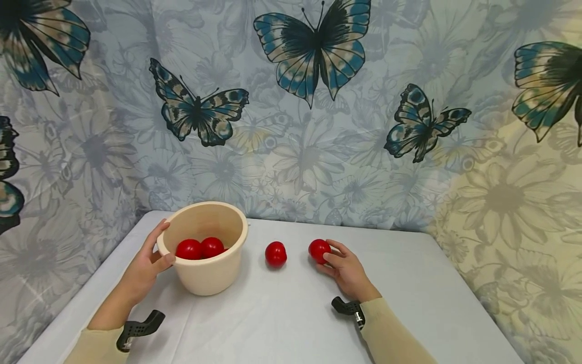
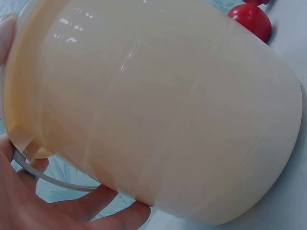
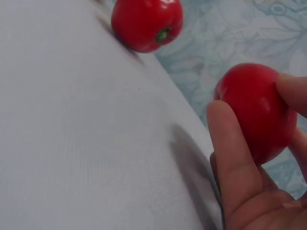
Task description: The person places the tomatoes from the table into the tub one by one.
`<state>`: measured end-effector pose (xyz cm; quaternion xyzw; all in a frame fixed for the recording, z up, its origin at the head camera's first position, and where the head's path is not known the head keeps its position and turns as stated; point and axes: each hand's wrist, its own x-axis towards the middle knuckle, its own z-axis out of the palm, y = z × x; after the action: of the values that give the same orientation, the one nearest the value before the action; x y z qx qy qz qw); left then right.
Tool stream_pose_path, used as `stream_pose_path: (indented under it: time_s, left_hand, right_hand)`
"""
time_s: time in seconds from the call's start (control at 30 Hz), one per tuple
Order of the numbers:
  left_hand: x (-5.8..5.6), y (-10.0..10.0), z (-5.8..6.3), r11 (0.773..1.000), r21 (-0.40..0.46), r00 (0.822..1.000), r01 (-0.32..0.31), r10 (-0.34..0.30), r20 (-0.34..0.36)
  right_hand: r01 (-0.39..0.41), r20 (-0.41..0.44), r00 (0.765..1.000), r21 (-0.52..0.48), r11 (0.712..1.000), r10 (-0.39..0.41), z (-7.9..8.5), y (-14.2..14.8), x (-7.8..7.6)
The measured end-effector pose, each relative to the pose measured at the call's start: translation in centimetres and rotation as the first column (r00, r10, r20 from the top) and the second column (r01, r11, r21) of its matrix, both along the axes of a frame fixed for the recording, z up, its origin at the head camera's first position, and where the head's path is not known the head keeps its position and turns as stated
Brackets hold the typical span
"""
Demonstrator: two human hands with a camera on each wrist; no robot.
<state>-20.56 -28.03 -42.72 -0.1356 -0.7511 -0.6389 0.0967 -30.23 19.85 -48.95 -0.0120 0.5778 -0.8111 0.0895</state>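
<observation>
On the left of the table, a cream bucket [image 1: 206,275] stands tilted toward me with several red apples [image 1: 188,249] inside. My left hand [image 1: 143,268] grips its rim from the left side, thumb at the near edge. In the left wrist view, fingers [image 2: 127,218] lie against the bucket's wall [image 2: 158,105], near a thin grey handle [image 2: 57,183]. My right hand [image 1: 347,273] holds a glossy red apple [image 3: 256,108] between thumb and fingers, slightly above the cloth. Another red apple [image 1: 276,254], with a green stem in its hollow, lies between bucket and right hand.
A white cloth covers the table [image 1: 254,323]. Behind and at both sides hangs a fabric backdrop [image 1: 309,162] printed with flowers and butterflies. Black wrist-camera mounts [image 1: 141,326] sit on both wrists.
</observation>
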Motion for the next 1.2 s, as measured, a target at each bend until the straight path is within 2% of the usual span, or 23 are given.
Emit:
stream_pose_path:
  time_s: [0.17,0.27,0.43,0.6,0.87,1.2]
  left_hand:
    - [0.0,0.0,0.0,1.0,0.001,1.0,0.0,0.0,0.0]
    - [0.1,0.0,0.2,1.0,-0.002,1.0,-0.003,0.003,-0.002]
    - [0.1,-0.1,0.1,1.0,0.009,1.0,0.003,-0.003,-0.01]
    - [0.1,-0.1,0.0,1.0,0.0,1.0,-0.003,0.003,-0.01]
    - [-0.1,-0.1,0.1,1.0,-0.017,1.0,-0.009,0.009,-0.011]
    - [0.0,-0.1,0.0,1.0,-0.013,1.0,-0.007,0.007,-0.012]
  right_hand:
    - [-0.016,0.026,1.0,-0.052,0.999,0.017,0.6,0.5,0.8]
    - [-0.019,0.056,0.998,-0.107,0.994,0.025,1.5,-0.1,1.3]
    - [-0.033,0.11,0.992,-0.204,0.978,0.057,4.5,-2.5,2.6]
    - [-0.125,0.068,0.987,-0.228,0.966,0.144,7.9,-5.2,3.9]
    - [-0.222,-0.026,0.975,-0.137,0.965,0.22,12.6,-9.4,4.9]
    - [-0.281,-0.133,0.949,0.049,0.958,0.285,17.5,-14.9,4.5]
